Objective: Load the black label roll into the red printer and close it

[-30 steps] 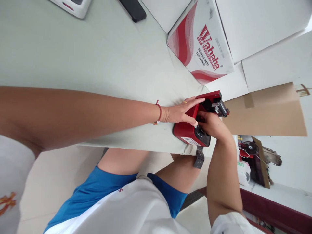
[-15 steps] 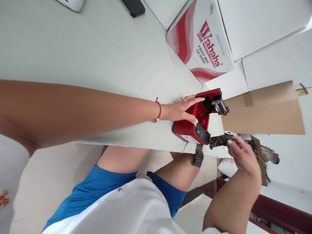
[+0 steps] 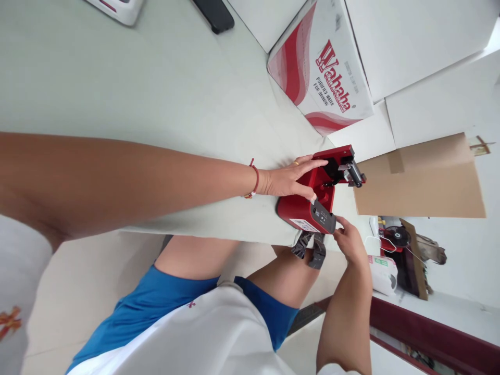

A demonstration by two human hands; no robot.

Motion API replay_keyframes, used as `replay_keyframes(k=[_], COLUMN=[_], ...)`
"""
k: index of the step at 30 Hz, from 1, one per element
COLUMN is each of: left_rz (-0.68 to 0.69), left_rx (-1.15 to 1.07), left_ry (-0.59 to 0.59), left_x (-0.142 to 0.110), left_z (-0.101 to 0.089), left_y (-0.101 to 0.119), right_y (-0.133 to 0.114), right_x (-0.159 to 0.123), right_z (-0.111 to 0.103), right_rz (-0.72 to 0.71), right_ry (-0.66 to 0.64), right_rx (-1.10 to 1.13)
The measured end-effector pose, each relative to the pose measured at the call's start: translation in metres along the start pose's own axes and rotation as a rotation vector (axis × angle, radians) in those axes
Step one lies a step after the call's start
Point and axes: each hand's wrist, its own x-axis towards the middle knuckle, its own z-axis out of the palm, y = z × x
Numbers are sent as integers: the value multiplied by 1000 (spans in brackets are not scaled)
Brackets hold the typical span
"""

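Observation:
A small red label printer [image 3: 302, 208] with its lid [image 3: 332, 155] open sits at the edge of the pale table [image 3: 156, 94]. My left hand [image 3: 287, 179] lies flat on the printer's side with fingers stretched out, steadying it. My right hand [image 3: 349, 240] is curled at the printer's black front end [image 3: 326, 217], just off the table edge. A dark ribbon strip [image 3: 301, 247] shows beside its fingers, over my knee. A second dark strip [image 3: 319, 255] hangs below the table edge. Whether a roll is still in the palm is hidden.
A red-and-white Wahaha carton [image 3: 324, 67] and white boxes [image 3: 422, 41] stand behind the printer. A brown cardboard sheet [image 3: 417, 182] lies past it. A black phone [image 3: 214, 14] and a white device [image 3: 117, 9] lie at the far edge.
My right hand lifted a dark roll with a white core out of the printer, swung away, and has now come back to the printer's front end. The left hand stayed put.

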Motion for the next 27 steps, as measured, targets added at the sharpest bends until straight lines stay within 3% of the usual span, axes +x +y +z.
replay_keyframes(k=[4,8,10,14,17,19,23,27], left_rz=[-18,-44,-40,-15,12,19,45,34], left_rx=[-2,-25,-25,-9,-1,-6,-13,-8], left_ry=[-10,38,30,3,14,34,63,26], left_x=[2,4,4,2,3,5,6,3], left_z=[1,4,3,2,2,3,4,4], left_y=[-3,-3,-1,3,3,1,-3,-4], right_y=[14,8,-4,-39,-66,-81,-113,-146], right_x=[5,-3,-18,-57,-67,-61,-27,6], right_z=[11,11,-8,-66,-90,-87,-54,-25], right_rz=[-36,-56,-65,-104,-188,-209,-151,-166], right_ry=[-7,-77,-186,-410,-434,-326,-101,-121], right_rx=[-52,-87,-105,-170,-170,-127,-139,-302])
